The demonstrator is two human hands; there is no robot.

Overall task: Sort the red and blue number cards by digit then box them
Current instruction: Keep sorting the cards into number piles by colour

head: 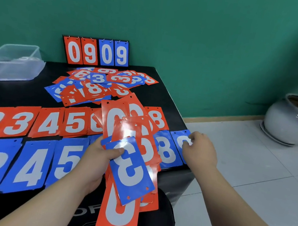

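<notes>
While the left hand grips a fan of cards at lower centre of the frame, the right hand sits at centre right on a blue 9 card.

Left hand: fingers curled under the fan, thumb pressed on top of a blue 3 card, the uppermost card. Beneath it are red cards, splayed; a large red 0 sticks out at the bottom.

Right hand: fingers bent down onto the blue 9 card, which lies at the right edge of the black table. Cannot tell whether it pinches the card or only touches it.

Sorted cards:
- Red row across centre left, reading 2, 3, 4, 5; the next digits are hidden by the fan.
- Blue row below it at lower left, reading 3, 4, 5.
- Blue 8 pile just beside the blue 9 card, on its left.
- Red 8 pile above the blue 8 pile.

Unsorted heap of red and blue cards at centre, above the rows.

A scoreboard reading 0 9 0 9 stands against the green wall at upper centre. Clear plastic box at upper left on the table; contents indistinct. White plant pot on the tiled floor at right.
</notes>
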